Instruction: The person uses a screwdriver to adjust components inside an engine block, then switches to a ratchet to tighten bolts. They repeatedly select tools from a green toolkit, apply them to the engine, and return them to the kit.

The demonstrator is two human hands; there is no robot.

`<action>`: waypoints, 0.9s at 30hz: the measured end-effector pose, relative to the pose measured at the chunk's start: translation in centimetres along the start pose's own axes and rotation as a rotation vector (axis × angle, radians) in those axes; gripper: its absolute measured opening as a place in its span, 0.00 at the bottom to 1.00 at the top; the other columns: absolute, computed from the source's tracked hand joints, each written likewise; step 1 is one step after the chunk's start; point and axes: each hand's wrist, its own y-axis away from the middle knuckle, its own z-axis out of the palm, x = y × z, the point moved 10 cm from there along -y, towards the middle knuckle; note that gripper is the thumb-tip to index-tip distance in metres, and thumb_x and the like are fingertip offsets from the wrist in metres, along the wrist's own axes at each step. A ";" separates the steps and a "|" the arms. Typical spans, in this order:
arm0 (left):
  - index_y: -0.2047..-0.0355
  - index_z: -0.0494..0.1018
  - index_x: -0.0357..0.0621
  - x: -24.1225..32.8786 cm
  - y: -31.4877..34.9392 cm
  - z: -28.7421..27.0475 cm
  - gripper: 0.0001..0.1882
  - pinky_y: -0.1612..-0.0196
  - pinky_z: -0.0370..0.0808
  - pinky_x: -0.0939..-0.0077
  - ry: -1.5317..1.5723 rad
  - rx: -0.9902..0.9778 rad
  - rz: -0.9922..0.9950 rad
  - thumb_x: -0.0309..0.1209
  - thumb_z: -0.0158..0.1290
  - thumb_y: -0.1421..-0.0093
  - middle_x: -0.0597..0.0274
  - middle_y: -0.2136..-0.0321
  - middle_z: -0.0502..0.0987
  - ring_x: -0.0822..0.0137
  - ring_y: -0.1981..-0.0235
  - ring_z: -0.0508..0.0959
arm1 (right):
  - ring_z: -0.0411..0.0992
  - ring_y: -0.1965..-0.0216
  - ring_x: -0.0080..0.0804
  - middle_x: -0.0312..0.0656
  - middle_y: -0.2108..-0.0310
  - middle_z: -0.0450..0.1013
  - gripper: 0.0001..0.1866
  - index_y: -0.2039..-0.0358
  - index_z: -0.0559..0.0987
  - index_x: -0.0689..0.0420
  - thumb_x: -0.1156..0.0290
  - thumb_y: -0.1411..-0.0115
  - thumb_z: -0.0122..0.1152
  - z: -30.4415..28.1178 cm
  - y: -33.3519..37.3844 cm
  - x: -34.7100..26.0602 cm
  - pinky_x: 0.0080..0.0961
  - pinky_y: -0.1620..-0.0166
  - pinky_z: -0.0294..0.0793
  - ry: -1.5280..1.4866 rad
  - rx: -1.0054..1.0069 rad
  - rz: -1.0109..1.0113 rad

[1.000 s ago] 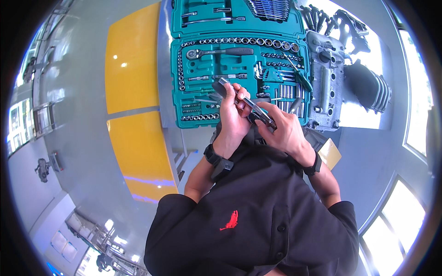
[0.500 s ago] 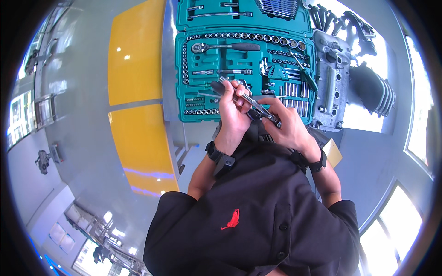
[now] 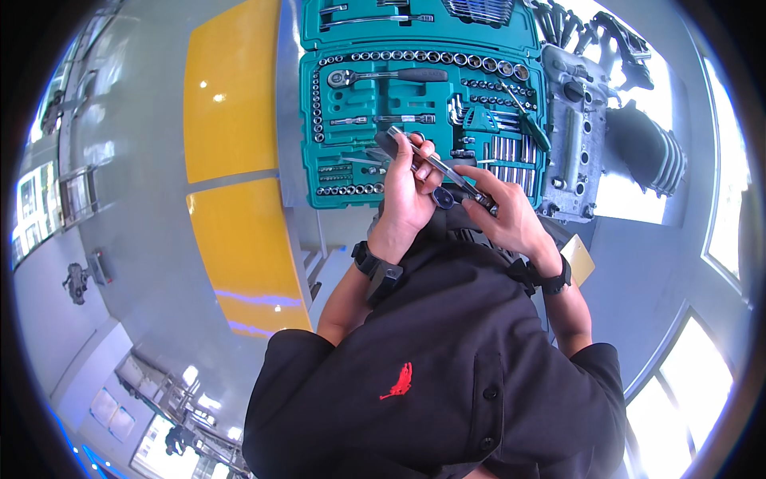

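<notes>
In front of my chest, both hands are on a long shiny metal bar [image 3: 452, 174], tilted from upper left to lower right. My left hand [image 3: 411, 191] wraps its fingers round the bar together with what looks like a ratchet wrench. That wrench's dark grip [image 3: 387, 144] sticks out past the thumb, and its round dark head [image 3: 443, 198] shows between my hands. At the bar's lower end, my right hand [image 3: 511, 214] is closed with thumb and fingers on it. My fingers hide part of both tools. Just beyond lies an open green tool case [image 3: 351, 100].
The case holds rows of sockets [image 3: 459, 58], another ratchet wrench [image 3: 383, 76], hex keys [image 3: 456, 112] and a green-handled screwdriver [image 3: 535, 132]. Right of it stand a grey metal engine cover [image 3: 570, 144] and a black ribbed part [image 3: 646, 152]. Yellow panels [image 3: 231, 96] lie left.
My hands and the tools have shifted slightly right in the picture, and the case has slid a little up and left. Both hands keep their hold.
</notes>
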 end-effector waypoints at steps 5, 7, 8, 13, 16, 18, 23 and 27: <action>0.63 0.69 0.47 -0.4 0.1 -0.4 0.17 0.81 0.54 0.88 -0.068 0.004 -0.020 0.47 0.41 0.31 0.72 0.72 0.67 0.83 0.80 0.60 | 0.74 0.75 0.46 0.52 0.75 0.73 0.26 0.43 0.67 0.58 0.74 0.44 0.56 0.6 0.3 1.2 0.35 0.68 0.71 -0.015 -0.038 0.046; 0.63 0.69 0.47 -0.3 0.1 -0.8 0.16 0.81 0.55 0.88 -0.080 0.013 -0.017 0.46 0.41 0.31 0.71 0.72 0.67 0.83 0.79 0.60 | 0.74 0.75 0.47 0.52 0.75 0.73 0.26 0.43 0.67 0.58 0.74 0.43 0.56 0.8 0.3 1.3 0.35 0.68 0.71 -0.042 -0.042 0.039; 0.63 0.69 0.47 -0.3 0.1 -1.1 0.16 0.81 0.55 0.88 -0.093 0.021 -0.014 0.46 0.42 0.31 0.71 0.72 0.67 0.83 0.79 0.61 | 0.74 0.74 0.48 0.53 0.75 0.73 0.26 0.42 0.66 0.58 0.73 0.43 0.57 1.2 0.3 1.5 0.36 0.68 0.71 -0.027 -0.059 0.034; 0.62 0.68 0.45 0.0 0.8 -2.7 0.14 0.81 0.58 0.87 -0.144 0.085 -0.069 0.43 0.44 0.31 0.66 0.69 0.71 0.82 0.80 0.63 | 0.75 0.73 0.50 0.53 0.75 0.74 0.27 0.42 0.65 0.57 0.72 0.43 0.57 1.7 0.5 1.2 0.37 0.67 0.72 0.026 -0.063 -0.031; 0.62 0.68 0.43 0.5 1.5 -3.6 0.13 0.81 0.59 0.86 -0.274 0.129 -0.132 0.40 0.45 0.31 0.60 0.67 0.75 0.82 0.80 0.65 | 0.76 0.70 0.52 0.54 0.74 0.75 0.27 0.42 0.65 0.57 0.72 0.43 0.58 2.3 0.8 1.6 0.39 0.66 0.72 0.017 -0.121 0.022; 0.63 0.69 0.41 0.6 2.0 -4.4 0.12 0.82 0.60 0.85 -0.399 0.151 -0.191 0.38 0.46 0.32 0.57 0.65 0.76 0.82 0.80 0.66 | 0.76 0.70 0.53 0.54 0.74 0.75 0.27 0.42 0.65 0.56 0.72 0.43 0.58 2.7 1.1 1.6 0.39 0.65 0.72 0.018 -0.146 0.040; 0.61 0.71 0.42 0.2 2.8 -6.2 0.12 0.81 0.61 0.87 -0.413 0.180 -0.266 0.39 0.47 0.33 0.60 0.66 0.75 0.82 0.79 0.66 | 0.76 0.67 0.53 0.55 0.71 0.75 0.27 0.42 0.65 0.56 0.72 0.43 0.58 3.9 1.6 1.0 0.39 0.64 0.73 0.104 -0.212 0.096; 0.67 0.70 0.45 0.0 3.5 -7.4 0.13 0.81 0.62 0.85 -0.332 0.244 -0.268 0.42 0.47 0.32 0.61 0.68 0.75 0.80 0.79 0.67 | 0.76 0.67 0.53 0.54 0.68 0.75 0.28 0.41 0.66 0.56 0.73 0.44 0.59 4.8 1.8 0.2 0.40 0.62 0.74 0.100 -0.196 -0.023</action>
